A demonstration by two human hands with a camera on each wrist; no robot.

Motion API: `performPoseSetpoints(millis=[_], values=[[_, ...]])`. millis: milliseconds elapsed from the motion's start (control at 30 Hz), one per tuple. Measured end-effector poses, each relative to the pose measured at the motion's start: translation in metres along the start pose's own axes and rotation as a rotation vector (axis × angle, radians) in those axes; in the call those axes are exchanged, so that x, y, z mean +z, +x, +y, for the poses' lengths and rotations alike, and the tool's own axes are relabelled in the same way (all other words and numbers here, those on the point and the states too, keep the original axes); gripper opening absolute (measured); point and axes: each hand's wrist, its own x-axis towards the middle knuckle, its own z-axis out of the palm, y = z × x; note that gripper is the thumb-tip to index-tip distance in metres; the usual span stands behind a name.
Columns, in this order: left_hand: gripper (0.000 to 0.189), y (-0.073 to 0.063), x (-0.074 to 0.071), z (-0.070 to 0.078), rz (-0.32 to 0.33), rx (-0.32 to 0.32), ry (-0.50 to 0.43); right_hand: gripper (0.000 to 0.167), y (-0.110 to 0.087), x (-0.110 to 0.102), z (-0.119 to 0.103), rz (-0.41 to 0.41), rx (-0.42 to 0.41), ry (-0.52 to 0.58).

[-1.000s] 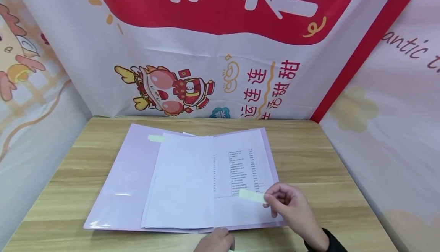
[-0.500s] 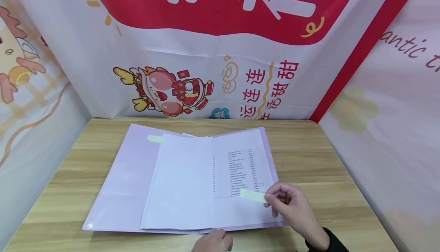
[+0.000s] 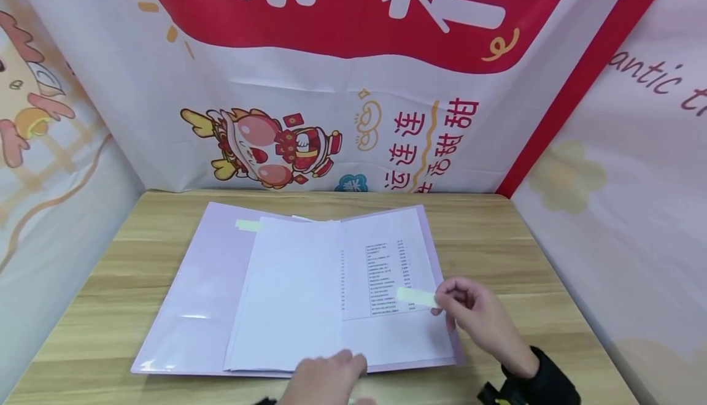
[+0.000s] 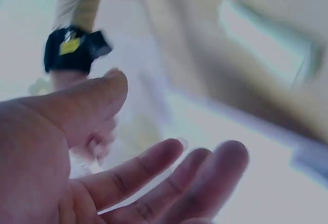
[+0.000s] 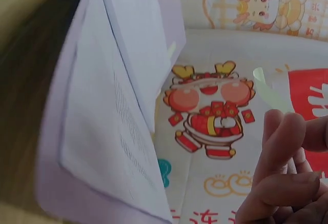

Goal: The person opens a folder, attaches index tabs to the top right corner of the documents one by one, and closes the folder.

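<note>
A lilac folder (image 3: 193,307) lies open, its left page (image 3: 293,294) blank and its right page (image 3: 386,343) printed with a list. My right hand (image 3: 480,313) pinches one end of a pale green sticky strip (image 3: 415,296), held over the right page. The strip (image 5: 271,90) sticks out past the thumb and finger in the right wrist view. My left hand (image 3: 326,377) is at the folder's front edge, near the middle. Its fingers (image 4: 195,183) are spread loosely with nothing between them in the left wrist view. A blurred pale green pad (image 4: 266,42) lies on the table near it.
Another pale green strip (image 3: 250,226) sticks out from the blank page's upper left edge. The wooden table (image 3: 525,251) is enclosed by printed cloth: a banner (image 3: 309,86) behind and a panel on each side.
My right hand has moved up and slightly right with the sticky strip. The left hand has risen over the folder's front edge, its fingers extending. The folder stays in place.
</note>
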Motion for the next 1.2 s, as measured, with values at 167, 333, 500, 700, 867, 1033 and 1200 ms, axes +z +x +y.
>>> performPoseSetpoints(millis=[167,333,500,700,867,1033,1200], values=[[0.038,0.023,-0.053,0.011,0.146,0.019,0.075,0.016,0.018,-0.017,-0.004,0.054,0.081,-0.032],[0.035,0.076,-0.073,0.004,0.165,0.012,0.118,0.021,0.039,-0.034,-0.003,0.092,0.045,-0.065],[0.04,0.13,-0.074,0.0,0.134,-0.009,0.164,0.024,0.065,-0.046,-0.001,0.115,0.02,-0.083],[0.051,0.182,-0.061,0.003,0.128,-0.025,0.267,0.026,0.095,-0.053,0.01,0.161,0.06,-0.093],[0.061,0.21,-0.042,-0.002,0.121,-0.073,0.34,0.027,0.118,-0.057,0.024,0.185,0.113,-0.061],[0.069,0.228,-0.022,-0.011,0.111,-0.077,0.375,0.027,0.134,-0.059,0.039,0.197,0.125,-0.062],[0.064,0.225,-0.018,-0.009,0.098,-0.073,0.372,0.026,0.149,-0.059,0.061,0.2,0.128,-0.08]])
